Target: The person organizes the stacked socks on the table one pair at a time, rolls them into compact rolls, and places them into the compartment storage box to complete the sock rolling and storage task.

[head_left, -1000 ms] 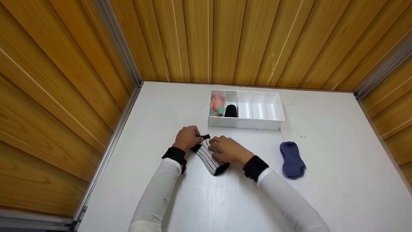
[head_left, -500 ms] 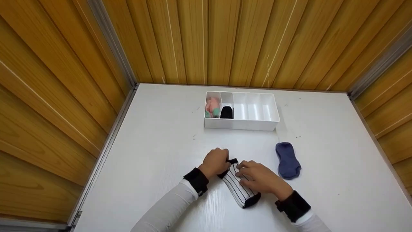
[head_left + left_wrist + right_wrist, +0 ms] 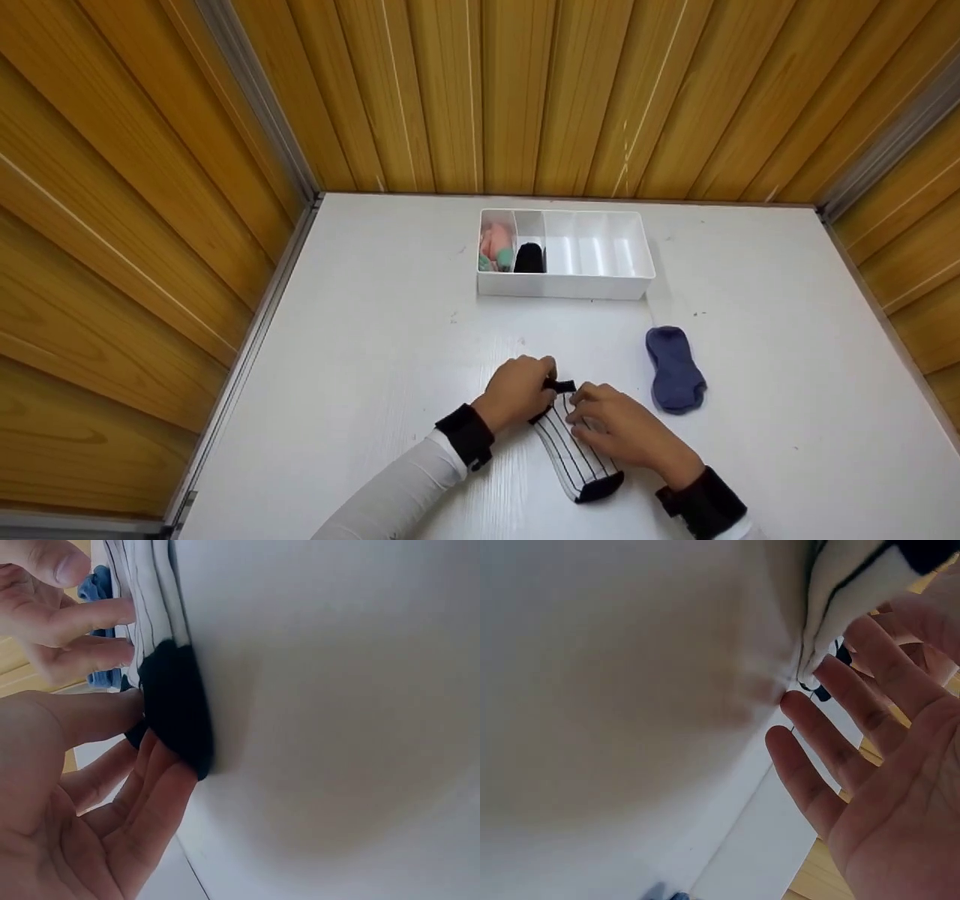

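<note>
A white sock with thin black stripes and black ends [image 3: 571, 450] lies on the white table in the head view. My left hand [image 3: 517, 390] pinches its far black end between thumb and fingers. The left wrist view shows that black end [image 3: 176, 709] up close, with fingertips tucked beneath its edge. Over the sock's middle, my right hand [image 3: 630, 429] has its fingertips at the striped fabric. In the right wrist view its fingers [image 3: 810, 780] are long and nearly straight, close beside the sock. Part of the striped fabric is hidden under the right hand.
Behind the hands stands a white divided box [image 3: 562, 286]. A pink and green sock [image 3: 496, 241] sits in its leftmost compartment, a black sock [image 3: 529, 259] in the one beside it. A dark blue sock [image 3: 676, 371] lies to the right. Wood-patterned panels [image 3: 510, 97] enclose the table.
Both hands and the striped sock have shifted right and nearer to me, mostly in the first half second. The left hand keeps its pinch. The camera view has moved slightly.
</note>
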`<act>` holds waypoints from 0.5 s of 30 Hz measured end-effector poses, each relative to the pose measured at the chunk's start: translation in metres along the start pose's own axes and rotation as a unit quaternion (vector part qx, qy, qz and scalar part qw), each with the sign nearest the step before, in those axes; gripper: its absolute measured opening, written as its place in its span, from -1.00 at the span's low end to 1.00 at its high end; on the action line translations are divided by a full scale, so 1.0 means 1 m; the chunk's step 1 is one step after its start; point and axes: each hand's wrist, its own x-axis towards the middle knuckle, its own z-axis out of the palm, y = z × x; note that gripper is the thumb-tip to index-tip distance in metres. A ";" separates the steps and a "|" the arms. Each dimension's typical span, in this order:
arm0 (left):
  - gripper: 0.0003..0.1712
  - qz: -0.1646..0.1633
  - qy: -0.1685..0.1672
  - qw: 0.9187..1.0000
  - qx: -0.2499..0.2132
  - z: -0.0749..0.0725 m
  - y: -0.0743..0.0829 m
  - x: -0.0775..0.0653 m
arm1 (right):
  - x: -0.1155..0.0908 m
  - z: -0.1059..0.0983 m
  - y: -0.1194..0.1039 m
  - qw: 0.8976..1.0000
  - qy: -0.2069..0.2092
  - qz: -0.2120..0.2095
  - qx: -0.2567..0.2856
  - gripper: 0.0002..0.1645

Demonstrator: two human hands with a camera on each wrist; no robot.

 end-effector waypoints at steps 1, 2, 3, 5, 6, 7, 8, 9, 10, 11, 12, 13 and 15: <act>-0.84 0.002 0.002 1.000 0.000 0.001 0.000 0.000 | 0.000 0.000 0.000 1.000 0.001 0.005 0.001 -0.82; -0.83 0.004 0.004 1.000 0.000 0.001 -0.001 0.001 | 0.000 0.000 -0.001 1.000 0.002 0.008 0.003 -0.82; -0.82 0.006 0.006 1.000 0.002 0.002 -0.001 0.001 | 0.000 -0.001 -0.001 1.000 0.002 0.011 0.003 -0.83; -0.82 0.012 0.014 1.000 0.008 0.004 -0.001 0.001 | 0.001 -0.001 -0.002 1.000 0.003 0.014 0.002 -0.83; -0.82 0.015 0.022 1.000 0.012 0.004 -0.001 0.001 | 0.001 -0.002 -0.002 1.000 0.006 0.015 0.001 -0.84; -0.80 0.018 0.033 0.999 0.015 0.004 -0.001 0.000 | 0.002 -0.003 -0.002 1.000 0.010 0.016 -0.002 -0.84; -0.79 0.020 0.045 0.999 0.019 0.003 -0.001 -0.001 | 0.003 -0.004 -0.002 1.000 0.017 0.015 -0.006 -0.84; -0.79 0.023 0.056 0.998 0.023 0.003 0.000 -0.003 | 0.003 -0.005 -0.002 1.000 0.026 0.013 -0.011 -0.84; -0.81 0.027 0.068 0.997 0.026 0.001 0.001 -0.005 | 0.004 -0.006 -0.002 0.999 0.034 0.010 -0.016 -0.83; -0.83 0.030 0.076 0.996 0.030 -0.001 0.003 -0.008 | 0.006 -0.007 -0.002 0.999 0.045 0.003 -0.022 -0.83; -0.87 0.033 0.079 0.996 0.034 -0.004 0.006 -0.013 | 0.008 -0.008 -0.001 0.998 0.056 -0.007 -0.026 -0.84; -0.89 0.035 0.077 0.996 0.040 -0.007 0.011 -0.017 | 0.010 -0.009 -0.001 0.997 0.066 -0.017 -0.031 -0.82; -0.84 0.046 0.059 0.996 0.054 -0.011 0.023 -0.028 | 0.014 -0.012 0.000 0.996 0.077 -0.034 -0.037 -0.74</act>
